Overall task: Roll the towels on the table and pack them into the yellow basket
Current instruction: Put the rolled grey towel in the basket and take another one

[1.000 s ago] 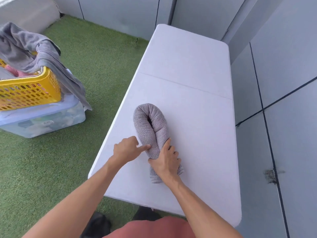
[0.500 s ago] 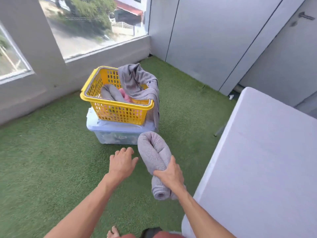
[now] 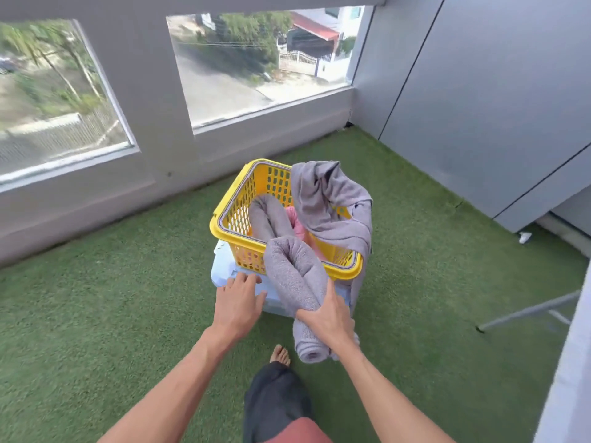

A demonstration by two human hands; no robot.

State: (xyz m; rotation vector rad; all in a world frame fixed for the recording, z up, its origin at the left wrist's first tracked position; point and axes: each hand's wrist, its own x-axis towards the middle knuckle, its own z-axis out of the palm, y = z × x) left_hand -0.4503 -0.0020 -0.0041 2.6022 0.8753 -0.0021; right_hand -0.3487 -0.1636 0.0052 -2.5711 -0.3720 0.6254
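Right hand (image 3: pixel 326 318) gripping doubled rolled towel (image 3: pixel 295 276) | left hand (image 3: pixel 238 302) open, empty | lower bend-first into yellow basket (image 3: pixel 224 215), seemingly left gap beside packed roll (image 3: pixel 267 215)

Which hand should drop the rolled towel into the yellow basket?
Right. The right hand already grips the folded grey roll, whose bent end sits over the yellow basket rim. The left hand is open and empty, probably best kept free to steady things.

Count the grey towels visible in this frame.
3: a rolled, folded grey towel held in the right hand; another rolled inside the yellow plastic basket; an unrolled grey towel draped over its rim. More may be hidden.
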